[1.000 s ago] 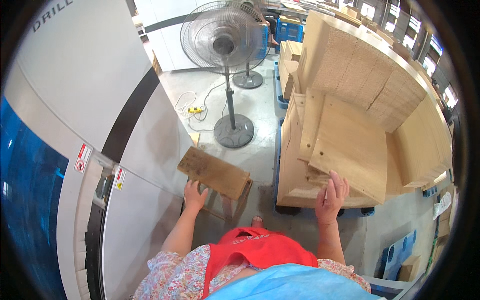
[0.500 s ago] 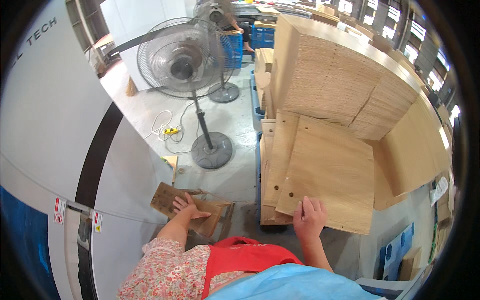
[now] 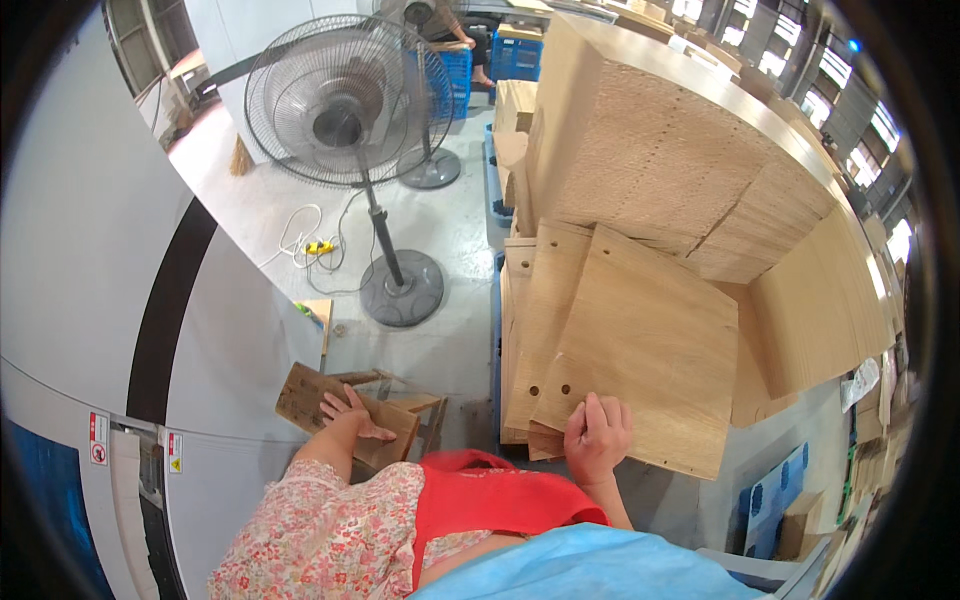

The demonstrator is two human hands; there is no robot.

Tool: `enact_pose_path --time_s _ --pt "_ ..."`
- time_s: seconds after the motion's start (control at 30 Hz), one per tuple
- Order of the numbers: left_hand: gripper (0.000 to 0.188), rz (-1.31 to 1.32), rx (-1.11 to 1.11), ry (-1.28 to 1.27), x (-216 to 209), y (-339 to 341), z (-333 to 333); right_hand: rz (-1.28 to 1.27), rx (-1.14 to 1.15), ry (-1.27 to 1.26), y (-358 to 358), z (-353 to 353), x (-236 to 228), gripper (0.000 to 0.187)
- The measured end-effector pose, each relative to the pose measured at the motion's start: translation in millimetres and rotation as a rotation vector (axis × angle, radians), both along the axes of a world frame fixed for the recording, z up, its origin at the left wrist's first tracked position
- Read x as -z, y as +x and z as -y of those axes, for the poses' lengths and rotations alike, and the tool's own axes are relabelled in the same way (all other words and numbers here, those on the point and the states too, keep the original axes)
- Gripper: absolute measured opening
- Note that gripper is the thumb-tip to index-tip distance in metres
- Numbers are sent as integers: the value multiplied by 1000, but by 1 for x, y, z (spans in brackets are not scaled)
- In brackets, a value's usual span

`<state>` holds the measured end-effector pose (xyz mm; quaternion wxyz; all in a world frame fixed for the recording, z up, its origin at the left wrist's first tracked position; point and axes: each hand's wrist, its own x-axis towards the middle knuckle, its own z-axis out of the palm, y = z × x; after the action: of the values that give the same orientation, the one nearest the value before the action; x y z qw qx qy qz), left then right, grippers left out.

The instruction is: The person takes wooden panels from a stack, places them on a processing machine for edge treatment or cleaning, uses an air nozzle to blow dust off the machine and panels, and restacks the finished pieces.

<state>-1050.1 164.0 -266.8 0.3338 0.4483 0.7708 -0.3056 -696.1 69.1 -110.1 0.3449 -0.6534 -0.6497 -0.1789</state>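
Note:
My left hand (image 3: 346,414) lies with fingers spread on the worn wooden seat of a low stool (image 3: 298,393). Over the near edge of the top wooden panel (image 3: 660,350), at its front left corner, my right hand (image 3: 598,438) is closed, fingers curled and thumb along the edge. That panel is flat and light brown, with small round holes near its edges. It lies skewed over another panel (image 3: 548,310), whose left side sticks out from under it. The fingertips of my right hand are partly hidden.
A tall stack of boards (image 3: 690,160) rises behind the panels, and a leaning board (image 3: 825,300) stands to their right. A pedestal fan (image 3: 400,285) stands ahead. White cable (image 3: 298,235) lies on the floor. A grey machine cabinet (image 3: 240,330) borders my left; a blue pallet (image 3: 775,500) is at right.
The whole view has shifted slightly, so the fan, stool and panels appear further left. Both hands keep their places on the stool and the panel edge.

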Motion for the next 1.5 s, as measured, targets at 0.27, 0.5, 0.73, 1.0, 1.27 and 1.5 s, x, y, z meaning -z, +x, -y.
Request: enact_pose_path --time_s 0.27,0.5,0.73,1.0,1.27,1.5 --pt "159 15 -13 -5 3 -5 1 35 9 -1 1 5 3 13" --pt "158 33 -17 5 7 -10 1 6 1 33 -5 4 6 12" --pt "151 177 27 248 14 -23 21 75 20 121 -59 2 -3 17" --pt "89 266 356 804 64 -142 20 -267 -275 -529 -235 -43 122 40" --pt "54 566 86 582 86 -232 -63 -171 -16 -800 -272 -45 239 47" --pt "54 529 -176 630 82 -208 -88 -429 237 -1121 -240 -94 248 49"
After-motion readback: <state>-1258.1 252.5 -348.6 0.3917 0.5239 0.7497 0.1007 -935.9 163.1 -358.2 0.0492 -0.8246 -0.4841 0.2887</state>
